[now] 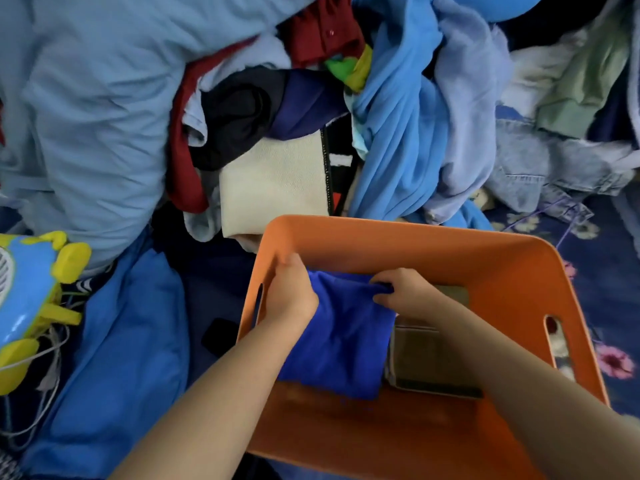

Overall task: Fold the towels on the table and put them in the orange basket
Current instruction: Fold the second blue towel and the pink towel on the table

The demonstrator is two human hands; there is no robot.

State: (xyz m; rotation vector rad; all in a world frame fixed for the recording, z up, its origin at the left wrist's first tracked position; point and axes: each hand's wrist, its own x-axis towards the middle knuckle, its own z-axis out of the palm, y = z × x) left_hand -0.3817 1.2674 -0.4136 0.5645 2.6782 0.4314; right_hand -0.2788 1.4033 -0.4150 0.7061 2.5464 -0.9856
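Head view shows the right hand (403, 289) pinching the far right corner of a folded blue towel (341, 344), with thumb and fingers closed on a small bunch of cloth. The left hand (289, 292) is curled over the far left edge of the same towel, close to the left wall of the orange basket (398, 233). The towel is inside the basket, on its left part, and beside it on the right lies a grey-green folded towel (433, 362). I judge the blue towel light, soft and limp, so it sags between grips and can unfold; holding both far corners keeps the fold. Behind the basket is a pile of mixed clothes (398, 133).
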